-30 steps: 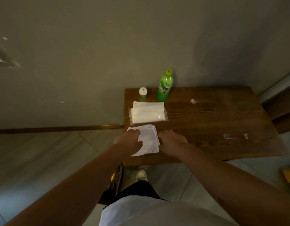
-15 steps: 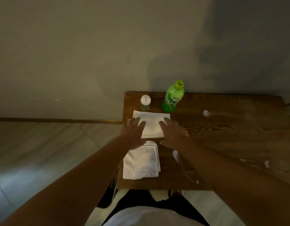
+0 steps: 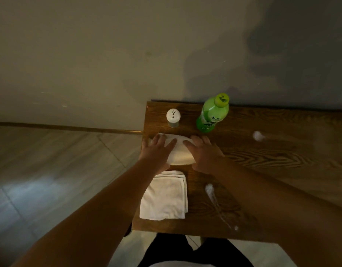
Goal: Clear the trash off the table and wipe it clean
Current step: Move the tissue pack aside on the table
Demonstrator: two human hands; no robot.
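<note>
Now white tissue pack [image 3: 178,151], soft, flattened under hands.

One head camera looks steeply down from close above the near edge of the surface [image 3: 272,151], facing the wall [image 3: 108,54]; floor [image 3: 50,170] shows left.

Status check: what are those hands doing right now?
Left hand and right hand flat on tissue pack. Folded cloth untouched. White spill unwiped.
</note>
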